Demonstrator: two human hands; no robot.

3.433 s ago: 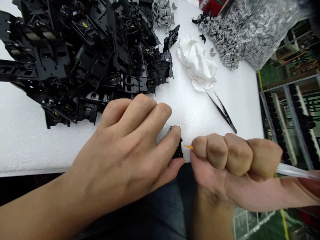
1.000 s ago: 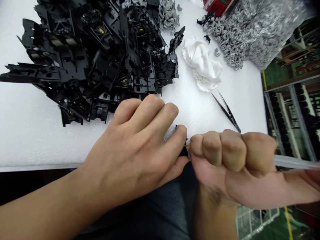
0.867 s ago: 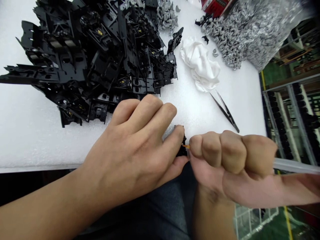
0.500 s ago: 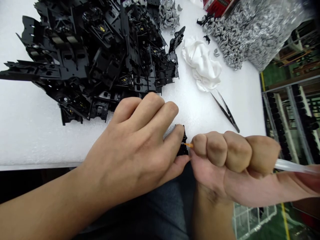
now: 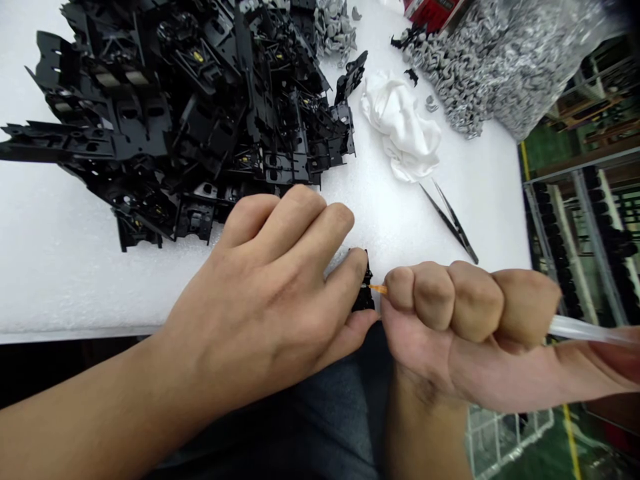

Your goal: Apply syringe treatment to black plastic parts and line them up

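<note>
My left hand (image 5: 280, 280) pinches a small black plastic part (image 5: 366, 300) between thumb and index finger, at the table's front edge. Much of that part is hidden behind the fingers. Wrapped round a translucent dispensing syringe (image 5: 575, 329) is my right hand (image 5: 455, 320), its thumb stretched back toward the rear end. An orange needle tip (image 5: 379, 289) sticks out of the right fist and points left, its end at the black part. Whether it touches the part, I cannot tell. Most of the syringe barrel is covered by the fingers.
A big heap of black plastic assemblies (image 5: 200, 120) fills the back left of the white table (image 5: 60, 280). Tweezers (image 5: 455, 223) lie near a crumpled white cloth (image 5: 403, 130). Behind are small grey pieces (image 5: 450, 87), a clear plastic bag (image 5: 540, 60) and a red box (image 5: 435, 12).
The table and heap have shifted very slightly left in view. Both hands keep their grips, with the orange tip still at the black part.
</note>
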